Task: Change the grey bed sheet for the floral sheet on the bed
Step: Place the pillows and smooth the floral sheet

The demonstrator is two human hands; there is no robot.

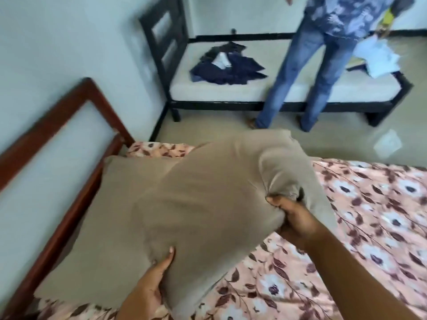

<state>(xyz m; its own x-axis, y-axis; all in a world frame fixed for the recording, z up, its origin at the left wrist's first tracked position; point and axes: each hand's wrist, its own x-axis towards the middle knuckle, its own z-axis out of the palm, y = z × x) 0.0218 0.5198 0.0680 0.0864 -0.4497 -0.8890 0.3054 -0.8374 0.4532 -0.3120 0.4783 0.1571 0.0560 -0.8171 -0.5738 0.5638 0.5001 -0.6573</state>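
On the floral sheet (346, 227), both hands are gripping a tan pillow (184, 204): left hand (147, 287) clasping its near edge, right hand (293, 218) bunching its corner.

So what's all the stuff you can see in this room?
pillow: one, beige, held above the bed's head end
second pillow: one, beige, lying by the headboard
floral sheet: one, pink with white flowers, spread over the bed
headboard: one, reddish-brown wood, at left
daybed: one, black frame with cream mattress, against the far wall
dark clothes: one pile, navy, on the daybed
white cloth: one bundle, on the daybed's right end
another person: one, in blue jeans, standing by the daybed
left hand: gripping the held pillow's near edge
right hand: bunching the held pillow's right end
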